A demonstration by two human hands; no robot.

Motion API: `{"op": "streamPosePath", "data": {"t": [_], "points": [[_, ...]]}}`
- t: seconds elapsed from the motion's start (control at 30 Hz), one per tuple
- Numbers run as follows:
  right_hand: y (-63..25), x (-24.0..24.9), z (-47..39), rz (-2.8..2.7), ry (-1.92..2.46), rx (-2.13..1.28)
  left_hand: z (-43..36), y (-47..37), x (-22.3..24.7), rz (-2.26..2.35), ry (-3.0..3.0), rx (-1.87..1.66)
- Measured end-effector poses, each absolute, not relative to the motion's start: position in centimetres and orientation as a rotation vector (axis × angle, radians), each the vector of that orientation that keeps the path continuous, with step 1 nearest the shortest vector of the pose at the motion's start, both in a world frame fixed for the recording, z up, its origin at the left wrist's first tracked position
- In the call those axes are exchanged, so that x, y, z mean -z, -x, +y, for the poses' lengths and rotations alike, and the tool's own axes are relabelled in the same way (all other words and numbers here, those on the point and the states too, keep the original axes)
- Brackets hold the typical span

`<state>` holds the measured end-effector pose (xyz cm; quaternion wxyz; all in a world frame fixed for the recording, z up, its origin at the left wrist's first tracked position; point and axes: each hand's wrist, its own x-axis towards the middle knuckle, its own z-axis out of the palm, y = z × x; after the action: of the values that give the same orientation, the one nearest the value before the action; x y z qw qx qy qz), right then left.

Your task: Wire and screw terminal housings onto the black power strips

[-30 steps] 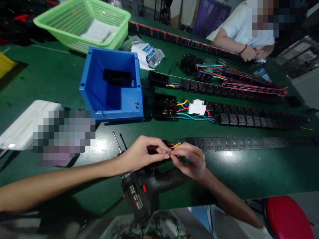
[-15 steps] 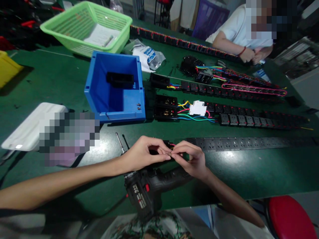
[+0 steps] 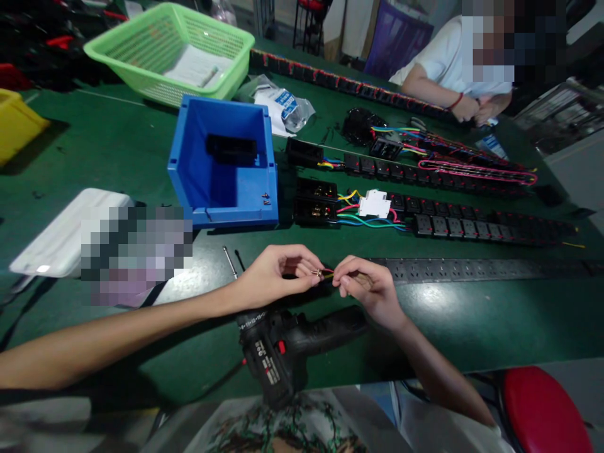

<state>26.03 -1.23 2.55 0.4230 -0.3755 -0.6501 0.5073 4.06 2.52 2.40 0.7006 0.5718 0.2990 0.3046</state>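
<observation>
Our left hand [image 3: 278, 272] pinches 1 small brass-coloured metal piece [image 3: 319, 273] above the worktop [image 3: 472, 321]; our right hand [image 3: 372, 286], touching it 0.5 s ago, is now bunched just beside it, and we cannot tell whether it grips anything.

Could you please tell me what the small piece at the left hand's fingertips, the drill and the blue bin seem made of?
Small piece: probably metal, perhaps brass, from its yellowish glint.
Drill: likely matte plastic housing, dark with little shine.
Blue bin: probably smooth moulded plastic, evenly coloured.
</observation>
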Motion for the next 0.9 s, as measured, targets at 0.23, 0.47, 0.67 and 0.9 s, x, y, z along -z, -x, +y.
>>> {"op": "streamPosePath", "data": {"t": [0.23, 0.47, 0.67, 0.9], "points": [[-25.9, -3.7, -4.4, -2.099, 0.989, -0.812, 3.1, -3.6, -2.0, 0.677, -1.334, -0.726], [-23.0, -2.2, -7.7, -2.487, 0.911, -0.484, 3.0, -3.5, -1.6, 0.660, -1.442, -0.727], [-21.6, -1.8, -8.0, -2.620, 0.759, -0.416, 2.9, -3.5, -1.7, 0.651, -1.458, -0.734], [-21.1, -1.1, -8.1, -2.566, 0.812, -0.393, 2.9, -3.5, -1.6, 0.655, -1.471, -0.742]]}}
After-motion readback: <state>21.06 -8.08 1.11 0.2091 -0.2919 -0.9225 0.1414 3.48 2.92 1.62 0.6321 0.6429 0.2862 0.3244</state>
